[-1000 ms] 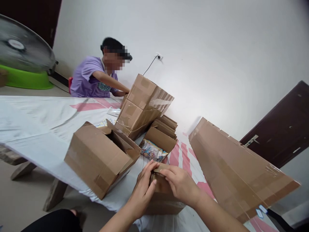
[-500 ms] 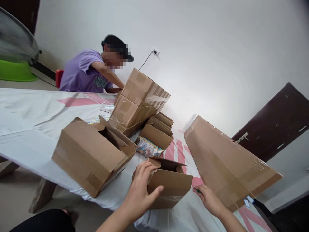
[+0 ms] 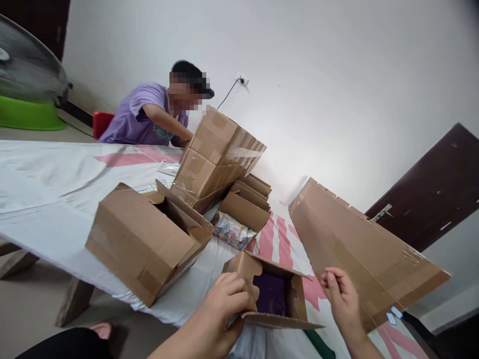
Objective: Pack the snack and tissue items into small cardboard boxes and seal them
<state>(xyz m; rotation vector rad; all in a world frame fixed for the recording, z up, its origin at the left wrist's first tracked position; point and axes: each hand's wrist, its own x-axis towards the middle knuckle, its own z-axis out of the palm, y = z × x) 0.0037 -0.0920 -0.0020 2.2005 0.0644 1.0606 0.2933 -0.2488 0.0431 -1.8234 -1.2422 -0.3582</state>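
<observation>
In front of me an open cardboard box (image 3: 243, 264) is tilted so its inside shows, with something dark purple (image 3: 270, 293) in it. My left hand (image 3: 232, 299) is closed on the box's near left edge, thumb by the front flap. To the right of the box, my right hand (image 3: 342, 296) hangs above the cloth with thumb and fingers drawn together; nothing shows between them. Below the front flap lies a dark green object (image 3: 319, 345), partly hidden. Behind the box, another open carton (image 3: 247, 212) holds a colourful printed packet (image 3: 232, 231).
A larger open carton (image 3: 130, 239) stands to the left. Stacked taped boxes (image 3: 209, 164) rise behind it. A big cardboard sheet (image 3: 359, 249) leans at the right. Across the white-and-pink tablecloth (image 3: 75, 199) sits a person in purple (image 3: 142, 112). A fan (image 3: 30, 65) is at far left.
The near box has tipped so its opening faces me. My left hand has closed on its edge. My right hand has risen rightward, and the green-handled tool no longer shows in it.
</observation>
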